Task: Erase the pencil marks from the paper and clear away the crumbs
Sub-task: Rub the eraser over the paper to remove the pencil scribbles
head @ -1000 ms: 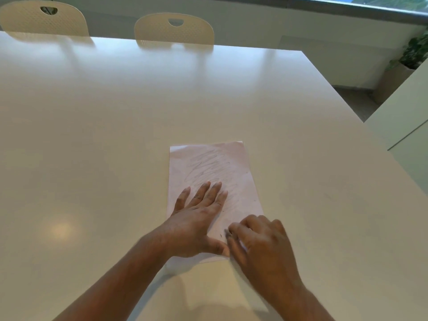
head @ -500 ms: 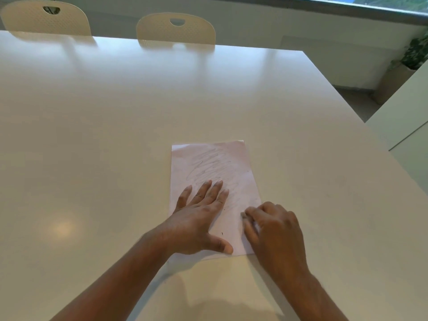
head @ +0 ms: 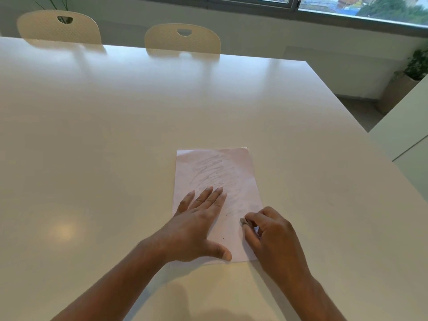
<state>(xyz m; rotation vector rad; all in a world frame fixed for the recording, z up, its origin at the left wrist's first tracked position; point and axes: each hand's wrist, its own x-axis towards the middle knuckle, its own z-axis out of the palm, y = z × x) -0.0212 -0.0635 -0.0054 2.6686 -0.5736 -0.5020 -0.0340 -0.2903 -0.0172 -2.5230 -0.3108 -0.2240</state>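
A pale pink sheet of paper (head: 215, 172) lies flat on the white table (head: 115, 135), its upper half covered with faint grey pencil scribbles (head: 213, 170). My left hand (head: 199, 223) presses flat on the paper's lower left, fingers spread. My right hand (head: 271, 235) sits at the sheet's lower right edge, fingers pinched around a small greyish eraser (head: 243, 221) whose tip touches the paper. A tiny dark crumb (head: 223, 239) lies on the sheet between my hands.
Two cream chairs (head: 183, 39) (head: 59, 27) stand at the table's far edge. The table's right edge runs diagonally past a white cabinet (head: 403, 135). A potted plant (head: 414, 70) stands on the floor at right.
My right hand has slid from beside my left thumb to the right and up along the paper's lower right edge. The left hand has stayed put on the sheet.
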